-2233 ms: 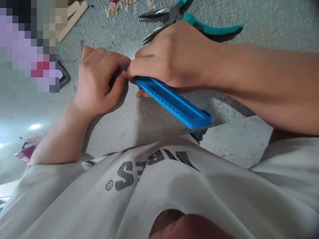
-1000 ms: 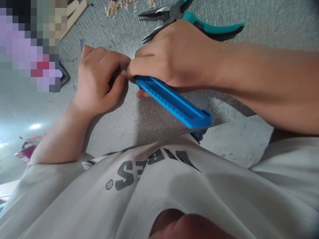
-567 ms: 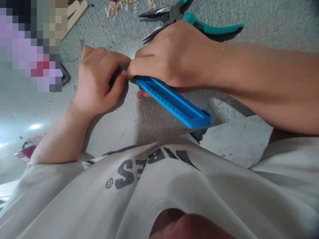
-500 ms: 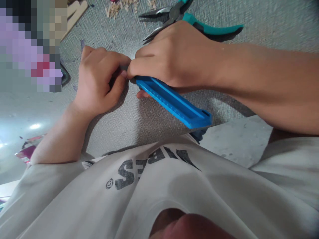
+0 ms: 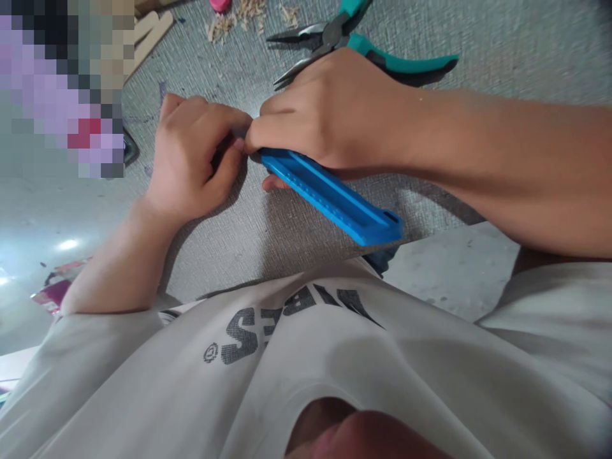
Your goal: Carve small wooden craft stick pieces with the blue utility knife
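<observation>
My right hand (image 5: 335, 111) is closed around the front end of a blue utility knife (image 5: 339, 201), whose handle slants down to the right toward my body. My left hand (image 5: 194, 156) is curled shut right against the knife's tip, its fingers pinched on something small that stays hidden between the two hands. Both hands rest on the grey textured table (image 5: 268, 236).
Teal-handled pliers (image 5: 363, 44) lie just beyond my right hand. Wood shavings (image 5: 234, 16) and flat wooden sticks (image 5: 150, 35) lie at the far left, by a pink item (image 5: 220, 5). A blurred patch covers the upper left. My white shirt (image 5: 306, 363) fills the lower view.
The view has shifted slightly, so the pliers and shavings sit a little lower. Both hands keep the same grip and place.
</observation>
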